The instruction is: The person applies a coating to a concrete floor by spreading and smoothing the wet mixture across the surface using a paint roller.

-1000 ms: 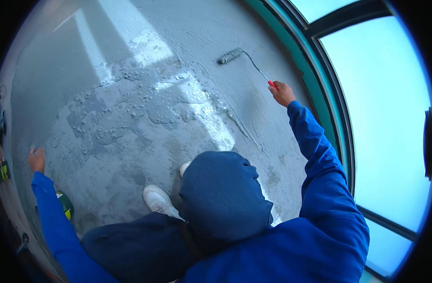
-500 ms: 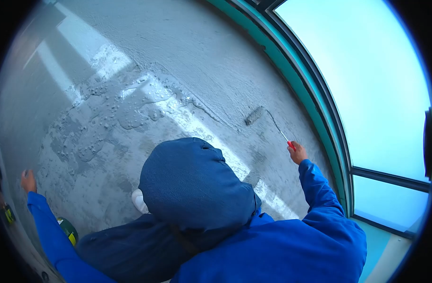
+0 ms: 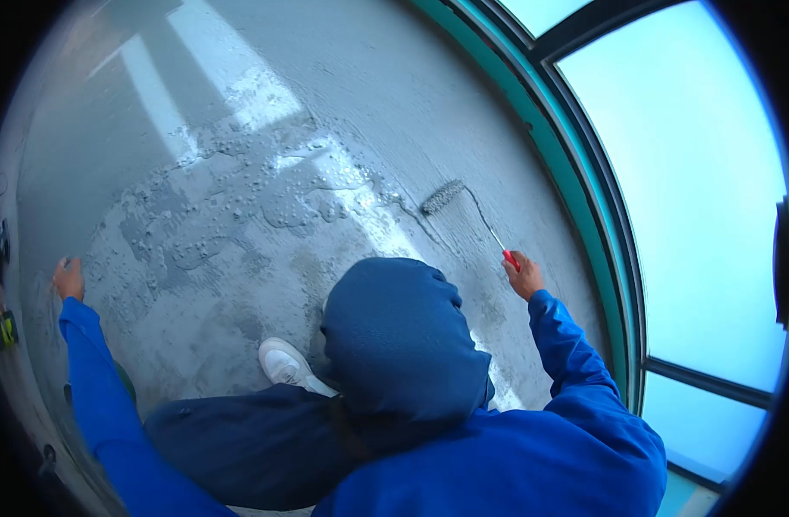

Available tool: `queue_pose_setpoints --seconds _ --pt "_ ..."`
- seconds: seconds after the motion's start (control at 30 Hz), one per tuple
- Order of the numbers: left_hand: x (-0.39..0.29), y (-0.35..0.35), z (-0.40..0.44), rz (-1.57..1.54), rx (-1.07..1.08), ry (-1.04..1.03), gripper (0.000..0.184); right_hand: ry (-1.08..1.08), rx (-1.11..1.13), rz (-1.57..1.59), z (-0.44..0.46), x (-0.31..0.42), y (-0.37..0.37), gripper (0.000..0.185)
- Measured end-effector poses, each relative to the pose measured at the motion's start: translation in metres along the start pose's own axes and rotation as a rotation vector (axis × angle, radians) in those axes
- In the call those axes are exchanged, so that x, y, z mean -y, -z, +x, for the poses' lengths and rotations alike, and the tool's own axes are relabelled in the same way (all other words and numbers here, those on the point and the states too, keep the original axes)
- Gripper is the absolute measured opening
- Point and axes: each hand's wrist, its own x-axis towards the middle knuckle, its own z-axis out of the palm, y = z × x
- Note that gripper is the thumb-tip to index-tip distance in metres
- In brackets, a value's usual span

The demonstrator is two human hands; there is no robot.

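Clasps roller (image 3: 443, 197) by red handle (image 3: 508, 256) in right grip (image 3: 523, 277), on floor (image 3: 200, 323) near window (image 3: 696, 172); cannot tell left grip's (image 3: 68, 280) state. Might ridge lumpy coating (image 3: 278, 194) by pressing unevenly.

The right hand (image 3: 523, 276) hides part of the roller's (image 3: 443, 197) red handle (image 3: 511, 259); near left, a blue sleeve (image 3: 97, 379) obscures most of a green object (image 3: 126, 381). Items (image 3: 0, 233) at left blur.

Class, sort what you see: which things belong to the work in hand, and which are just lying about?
In use:
- roller, in the right hand
- lumpy grey coating on the floor

Apparently lying about:
- yellow-and-black object, left edge, unclear
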Motion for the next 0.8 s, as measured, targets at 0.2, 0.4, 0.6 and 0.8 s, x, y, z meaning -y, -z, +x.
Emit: queue_pose_setpoints --seconds 0.2,0.4,0.6,0.8 --pt "-0.024 0.013 -0.032 0.006 0.034 0.071 0.049 0.179 -0.099 -0.031 0.12 0.12 -0.027 0.03" --pt "-0.012 -0.002 -0.034 -0.093 0.088 0.132 0.048 0.245 -0.125 -0.064 0.236 0.248 -0.056 0.029" --pt "-0.013 -0.003 -0.05 -0.092 0.115 0.168 0.047 0.194 -0.053 0.022 0.345 0.367 -0.075 0.03" --pt "0.023 -0.03 -0.042 0.02 0.135 0.071 0.045 0.221 0.066 0.08 0.342 0.443 -0.057 0.034"
